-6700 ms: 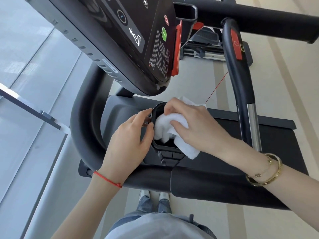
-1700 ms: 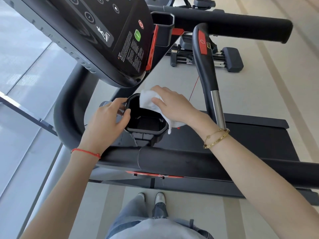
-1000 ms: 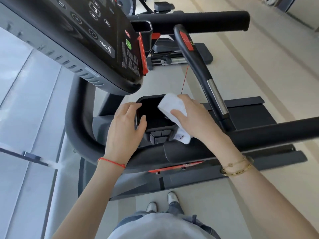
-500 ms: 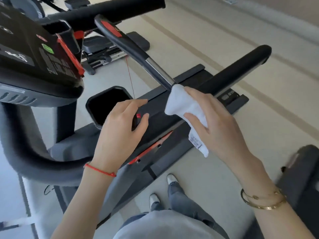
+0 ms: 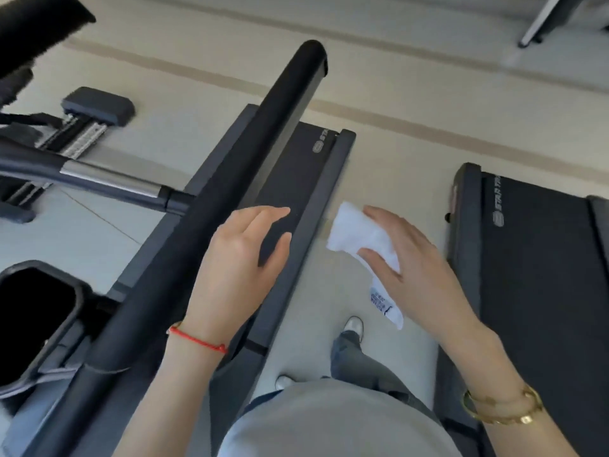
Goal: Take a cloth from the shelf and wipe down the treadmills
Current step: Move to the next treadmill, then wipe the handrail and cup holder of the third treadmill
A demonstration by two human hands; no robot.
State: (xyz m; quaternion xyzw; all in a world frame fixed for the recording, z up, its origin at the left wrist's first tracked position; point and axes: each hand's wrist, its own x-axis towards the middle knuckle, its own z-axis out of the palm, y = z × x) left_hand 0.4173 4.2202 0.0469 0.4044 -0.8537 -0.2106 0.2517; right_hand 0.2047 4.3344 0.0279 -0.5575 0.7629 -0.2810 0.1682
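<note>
Head view, steeply downward (close)

Bright, even daylight fills the scene; the pale floor [image 5: 395, 77] is softly lit with only faint shadows. A dull sheen runs along the black handrail [image 5: 230, 179]. Motion blur softens everything, worst at the upper left and lower corners. Wide-angle distortion bends straight lines toward the frame edges

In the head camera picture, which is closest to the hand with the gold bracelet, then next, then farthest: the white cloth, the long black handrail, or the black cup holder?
From the right hand:
1. White cloth, held in its fingers.
2. Long black handrail, to its left, past the left hand.
3. Black cup holder, far left edge.
</note>
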